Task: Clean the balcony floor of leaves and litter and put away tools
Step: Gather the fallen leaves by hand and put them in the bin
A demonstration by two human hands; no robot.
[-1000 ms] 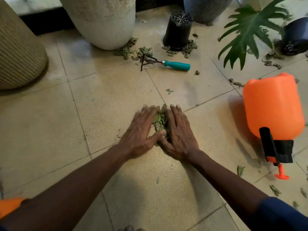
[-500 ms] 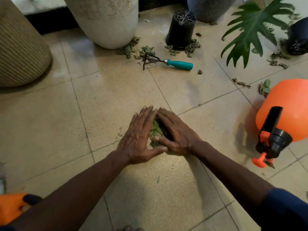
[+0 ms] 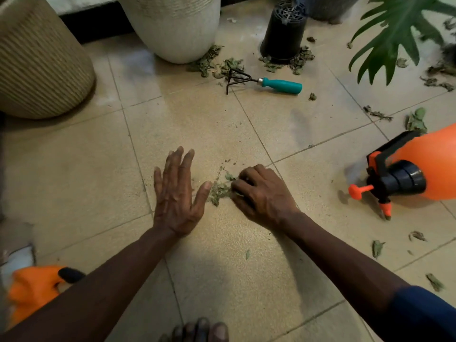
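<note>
On the tiles left of centre, the left hand (image 3: 176,193) has come off the leaf pile (image 3: 218,192). A second ago both hands were cupped round it. Now this one lies flat, palm down, fingers straight and spread, holding nothing, thumb tip at the pile's left edge. The pile sits between the hands, with crumbs trailing away up the tile. The right hand (image 3: 261,191) is curled over the pile's right side, fingers dug into the leaves. Reads as a one-handed grab: gathering done, lift next. Its wrist is bent inward, forearm low. Further right and back, untouched: hand rake (image 3: 267,81) on the floor, more leaves (image 3: 298,60) round the black pot (image 3: 283,30), orange sprayer (image 3: 419,166) on its side with scraps nearby. Most of the job remains.
</note>
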